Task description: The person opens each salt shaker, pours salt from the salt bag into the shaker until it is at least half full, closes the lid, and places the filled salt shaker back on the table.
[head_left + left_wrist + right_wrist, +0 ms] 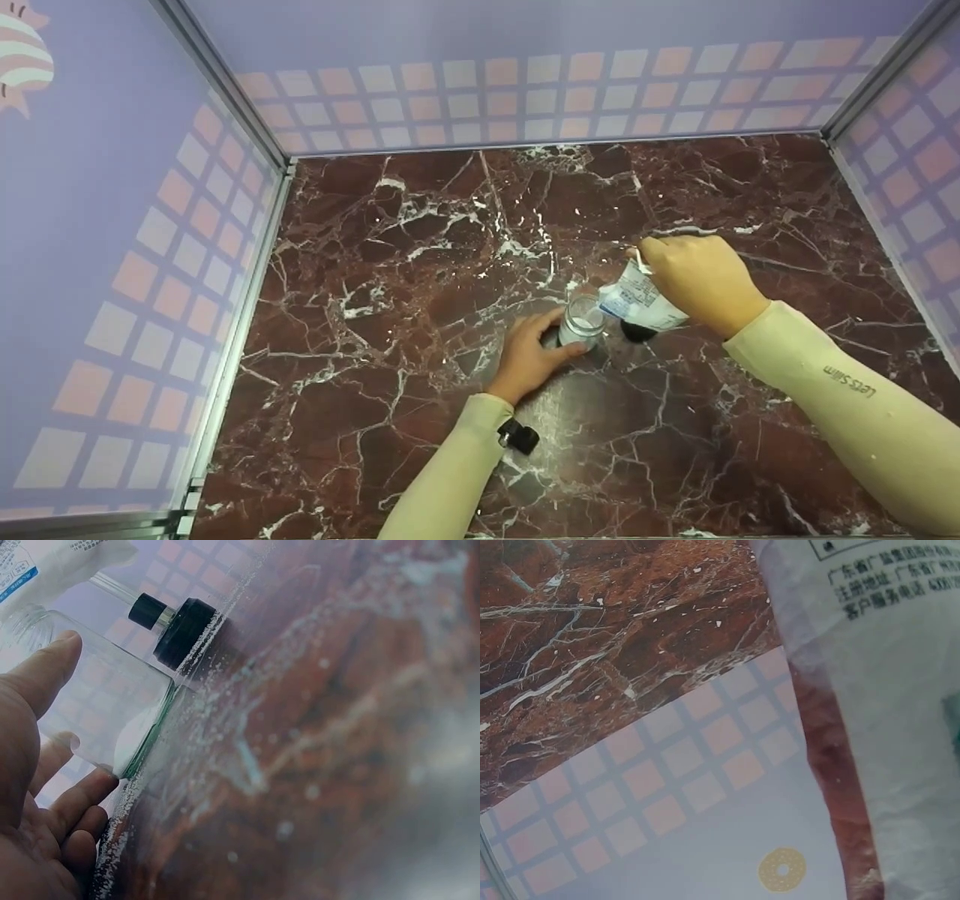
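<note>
My left hand (pixel 527 354) grips a clear glass jar (pixel 580 328) standing on the table, thumb on one side and fingers on the other. White grains (pixel 139 739) lie in the bottom of the jar in the left wrist view. My right hand (pixel 703 279) holds up a white printed salt bag (pixel 643 295), tilted so its lower end is at the jar's mouth. Close behind the jar is a black lid (pixel 186 636) with a clear rod on it; the bag partly covers it in the head view. In the right wrist view the bag (pixel 900 712) fills the right side.
Dark red marbled table (pixel 315 420) with white veins. Loose white grains (pixel 196 701) are scattered around the jar. Purple panels with pink and white squares (pixel 457 71) wall the table at the back, left and right. A black wrist camera (pixel 519 436) sits on my left sleeve.
</note>
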Demonstrator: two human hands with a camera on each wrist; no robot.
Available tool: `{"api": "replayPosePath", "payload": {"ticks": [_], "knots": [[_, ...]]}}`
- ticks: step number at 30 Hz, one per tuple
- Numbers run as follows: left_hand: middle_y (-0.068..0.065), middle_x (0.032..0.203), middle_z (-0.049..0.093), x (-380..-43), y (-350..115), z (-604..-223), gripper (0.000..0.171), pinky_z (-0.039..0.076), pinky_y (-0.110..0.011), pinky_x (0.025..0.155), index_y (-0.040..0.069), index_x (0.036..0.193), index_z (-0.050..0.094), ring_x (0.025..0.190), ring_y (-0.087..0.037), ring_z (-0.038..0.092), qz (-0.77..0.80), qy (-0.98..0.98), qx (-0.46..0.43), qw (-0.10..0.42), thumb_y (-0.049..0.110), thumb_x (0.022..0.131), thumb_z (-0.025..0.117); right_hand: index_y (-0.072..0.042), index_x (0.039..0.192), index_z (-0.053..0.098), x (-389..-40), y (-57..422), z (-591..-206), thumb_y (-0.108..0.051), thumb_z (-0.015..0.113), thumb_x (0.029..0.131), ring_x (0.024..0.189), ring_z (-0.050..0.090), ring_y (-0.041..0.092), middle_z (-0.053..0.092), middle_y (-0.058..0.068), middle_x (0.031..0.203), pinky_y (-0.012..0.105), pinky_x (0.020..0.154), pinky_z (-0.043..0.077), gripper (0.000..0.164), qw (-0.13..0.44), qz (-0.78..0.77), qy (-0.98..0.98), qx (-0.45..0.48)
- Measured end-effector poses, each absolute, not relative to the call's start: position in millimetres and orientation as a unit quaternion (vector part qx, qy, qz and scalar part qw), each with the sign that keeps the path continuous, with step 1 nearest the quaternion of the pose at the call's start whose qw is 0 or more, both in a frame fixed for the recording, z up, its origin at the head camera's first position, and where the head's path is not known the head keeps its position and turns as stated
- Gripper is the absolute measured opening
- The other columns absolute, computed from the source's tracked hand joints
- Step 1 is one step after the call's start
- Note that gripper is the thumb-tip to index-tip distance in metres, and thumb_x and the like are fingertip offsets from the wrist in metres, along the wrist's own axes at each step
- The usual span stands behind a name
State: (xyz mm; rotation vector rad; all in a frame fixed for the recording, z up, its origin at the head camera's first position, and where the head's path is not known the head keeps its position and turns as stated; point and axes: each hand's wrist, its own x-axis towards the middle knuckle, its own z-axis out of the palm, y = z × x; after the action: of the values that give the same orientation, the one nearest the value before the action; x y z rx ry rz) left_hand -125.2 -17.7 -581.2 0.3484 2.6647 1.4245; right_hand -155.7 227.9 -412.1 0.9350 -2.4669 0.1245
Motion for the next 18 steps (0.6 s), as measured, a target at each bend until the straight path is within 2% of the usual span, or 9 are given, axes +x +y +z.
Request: {"api": "replayPosePath", "payload": {"ticks": [5,11,15,18], "knots": [[0.01,0.128,0.068,-124.6,-17.5,-579.2,0.079,0.044,-0.037,0.102,0.029,0.146,0.059,0.114,-0.013,0.054,0.467,0.876,0.107,0.056,0.061,0.077,0.082,-0.006,0.07,0.043,-155.8,229.0,-412.0,-0.005,0.065,0.097,0.044,0.034,0.019,0.039,0.004,0.053,0.04,0.037,0.036,0.035,0.246,0.047,-0.903,0.348],[0.011,0.128,0.068,-124.7,-18.6,-577.7,0.081,0.044,-0.036,0.102,0.029,0.146,0.059,0.114,-0.012,0.054,0.462,0.879,0.108,0.054,0.064,0.076,0.081,-0.006,0.069,0.042,-156.8,228.7,-410.7,-0.009,0.067,0.099,0.046,0.03,0.017,0.034,0.001,0.053,0.037,0.037,0.033,0.04,0.249,0.051,-0.9,0.356],[0.008,0.13,0.067,-125.8,-19.2,-576.0,0.08,0.043,-0.038,0.104,0.025,0.146,0.059,0.116,-0.015,0.053,0.474,0.871,0.113,0.06,0.06,0.078,0.082,-0.006,0.069,0.043,-156.5,228.3,-409.5,-0.01,0.068,0.099,0.046,0.032,0.018,0.036,0.002,0.053,0.038,0.038,0.035,0.04,0.251,0.052,-0.899,0.355],[0.001,0.136,0.063,-124.8,-21.2,-573.7,0.083,0.043,-0.04,0.109,0.019,0.149,0.054,0.123,-0.019,0.053,0.505,0.852,0.108,0.088,0.052,0.079,0.086,-0.006,0.069,0.044,-155.0,227.7,-410.0,-0.011,0.069,0.098,0.045,0.036,0.02,0.038,0.003,0.053,0.039,0.038,0.037,0.039,0.25,0.052,-0.9,0.352]]}}
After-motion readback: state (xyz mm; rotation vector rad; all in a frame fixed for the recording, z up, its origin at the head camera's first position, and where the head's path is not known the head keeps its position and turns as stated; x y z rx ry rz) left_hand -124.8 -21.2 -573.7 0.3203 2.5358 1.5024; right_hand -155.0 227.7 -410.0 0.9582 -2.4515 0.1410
